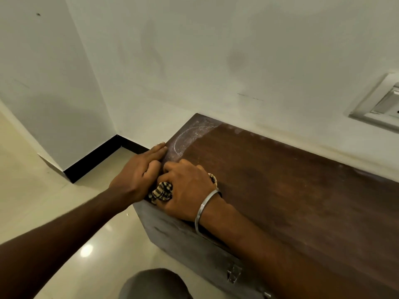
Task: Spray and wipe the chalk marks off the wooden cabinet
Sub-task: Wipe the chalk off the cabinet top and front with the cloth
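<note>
Right hand [187, 188]: clamped on striped cloth [162, 190], apparently to scrub chalk marks [187, 137]. Left hand [138, 171]: flat, likely bracing wooden cabinet [291, 190].

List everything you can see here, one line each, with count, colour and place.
cabinet: one, brown, against the wall
chalk marks: one smudged patch, white, cabinet top's far left corner
cloth: one, beige-and-black striped, under the right hand
latch: at least one, grey, cabinet front
switch plate: one, white, wall at right
skirting: one strip, black, wall foot
floor: one, cream, left of cabinet
bangle: one, silver, right wrist
left hand: one, fingers flat on the cabinet's left edge
right hand: one, grips the cloth on the cabinet
</note>
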